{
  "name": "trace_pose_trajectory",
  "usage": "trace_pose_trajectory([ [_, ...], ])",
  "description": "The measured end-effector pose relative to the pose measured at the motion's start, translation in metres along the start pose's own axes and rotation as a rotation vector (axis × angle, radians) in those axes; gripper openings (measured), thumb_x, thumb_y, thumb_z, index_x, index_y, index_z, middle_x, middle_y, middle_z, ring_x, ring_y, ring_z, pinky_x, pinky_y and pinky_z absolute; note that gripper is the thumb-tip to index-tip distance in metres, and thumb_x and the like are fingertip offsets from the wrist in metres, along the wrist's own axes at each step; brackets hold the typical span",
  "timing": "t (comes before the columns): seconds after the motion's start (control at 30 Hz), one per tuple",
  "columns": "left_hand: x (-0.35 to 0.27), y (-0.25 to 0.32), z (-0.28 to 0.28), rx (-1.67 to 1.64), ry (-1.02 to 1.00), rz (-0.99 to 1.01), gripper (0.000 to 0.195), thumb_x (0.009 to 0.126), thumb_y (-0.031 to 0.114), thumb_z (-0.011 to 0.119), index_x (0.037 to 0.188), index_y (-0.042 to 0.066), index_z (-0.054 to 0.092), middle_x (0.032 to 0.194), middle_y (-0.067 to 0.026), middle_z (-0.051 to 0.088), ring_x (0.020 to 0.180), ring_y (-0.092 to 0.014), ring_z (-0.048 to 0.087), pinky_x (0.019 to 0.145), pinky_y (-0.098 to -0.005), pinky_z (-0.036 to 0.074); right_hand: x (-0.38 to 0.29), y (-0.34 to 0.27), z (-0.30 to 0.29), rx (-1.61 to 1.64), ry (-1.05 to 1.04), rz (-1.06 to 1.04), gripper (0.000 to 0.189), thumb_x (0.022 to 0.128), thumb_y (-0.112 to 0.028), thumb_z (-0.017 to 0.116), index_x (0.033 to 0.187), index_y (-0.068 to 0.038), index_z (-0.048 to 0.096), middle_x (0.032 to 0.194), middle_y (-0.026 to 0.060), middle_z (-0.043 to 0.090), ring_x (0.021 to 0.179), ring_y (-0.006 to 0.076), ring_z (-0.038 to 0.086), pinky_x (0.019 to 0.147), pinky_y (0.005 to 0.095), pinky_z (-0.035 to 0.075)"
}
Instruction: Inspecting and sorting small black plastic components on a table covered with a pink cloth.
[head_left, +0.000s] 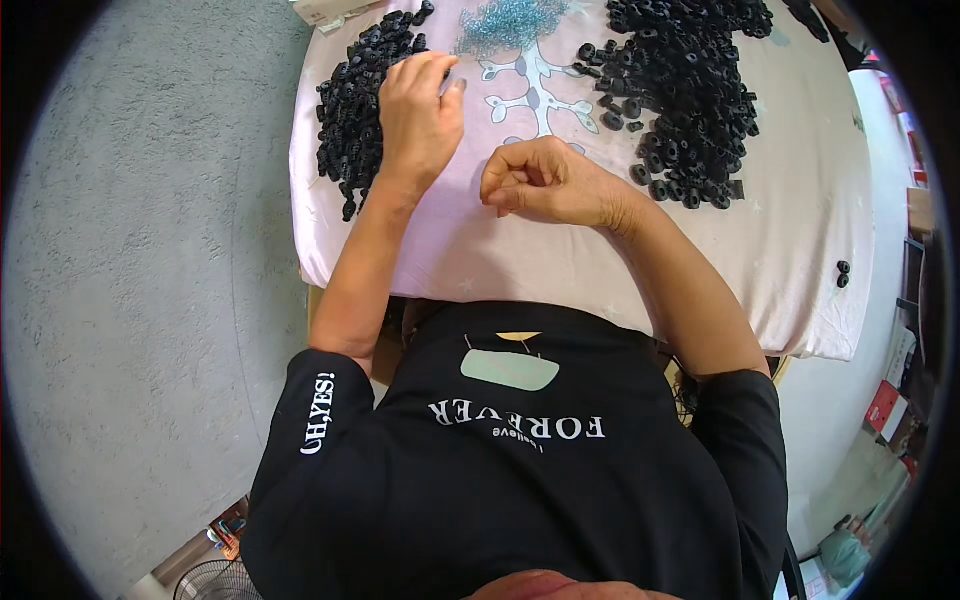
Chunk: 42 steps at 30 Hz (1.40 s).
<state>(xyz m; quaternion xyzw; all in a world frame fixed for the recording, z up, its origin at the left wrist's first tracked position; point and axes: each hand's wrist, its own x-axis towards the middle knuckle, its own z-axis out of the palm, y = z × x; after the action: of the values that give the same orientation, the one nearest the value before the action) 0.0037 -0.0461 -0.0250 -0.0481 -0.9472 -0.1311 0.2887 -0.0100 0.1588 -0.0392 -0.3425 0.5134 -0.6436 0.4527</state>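
Observation:
My left hand (421, 116) is at the right edge of a long pile of small black ribbed plastic parts (351, 112). Its fingers point away from me, and a dark spot shows between forefinger and thumb; whether that is a held part is unclear. Over the cloth in front of my body, my right hand (551, 184) has its fingers curled and thumb bent in towards the forefinger. Anything inside that curl is hidden. Beyond both hands lies a heap of tiny shiny bluish pieces (510, 26), too fine to identify. A larger heap of round black plastic parts (694, 97) spreads to the right.
A pale pink cloth (802, 225) printed with a branch pattern covers the table. Two black parts (843, 274) lie apart near its right edge. At the far left corner sits a pale box (330, 9). A fan (217, 581) stands on the floor, lower left.

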Motion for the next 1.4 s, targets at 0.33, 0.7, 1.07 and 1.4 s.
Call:
trace_pose_trajectory([
  [0.33,0.002,-0.020,0.018,0.222,-0.136,0.042,0.030,0.082,0.020,0.070,0.107,0.005,0.062,0.109,-0.0085,0.062,0.109,-0.026,0.056,0.100,-0.0416,0.035,-0.001,0.001,0.001,-0.013,0.021,0.022,0.014,0.087,-0.005,0.069,0.099,0.001,0.065,0.086,0.0007,0.065,0.077,0.0052,0.057,0.068,0.0190,0.046],
  [0.7,-0.004,-0.023,0.005,0.168,-0.156,0.055,0.022,0.086,0.020,0.065,0.102,0.005,0.061,0.103,-0.0084,0.063,0.102,-0.028,0.059,0.096,-0.0414,0.038,0.000,-0.001,0.002,-0.091,0.039,0.034,0.018,0.087,-0.003,0.069,0.103,0.002,0.066,0.089,0.0016,0.066,0.078,0.0045,0.058,0.067,0.0190,0.048],
  [1.07,0.011,-0.006,0.015,0.218,-0.205,0.054,0.044,0.090,0.027,0.061,0.126,0.001,0.055,0.128,-0.0159,0.058,0.122,-0.032,0.052,0.108,-0.0465,0.032,0.000,0.004,0.000,-0.056,0.024,0.011,0.018,0.087,-0.003,0.069,0.104,0.002,0.065,0.090,0.0011,0.065,0.080,0.0045,0.057,0.069,0.0190,0.047],
  [1.4,0.038,0.001,0.075,-0.025,-0.161,-0.134,0.106,0.079,0.058,0.068,0.143,-0.012,0.023,0.145,-0.0378,0.026,0.135,-0.051,0.028,0.114,-0.0511,0.024,0.001,0.009,0.000,-0.036,0.038,-0.070,0.028,0.083,-0.017,0.075,0.100,0.003,0.067,0.080,0.0033,0.067,0.071,0.0073,0.058,0.067,0.0238,0.048],
])
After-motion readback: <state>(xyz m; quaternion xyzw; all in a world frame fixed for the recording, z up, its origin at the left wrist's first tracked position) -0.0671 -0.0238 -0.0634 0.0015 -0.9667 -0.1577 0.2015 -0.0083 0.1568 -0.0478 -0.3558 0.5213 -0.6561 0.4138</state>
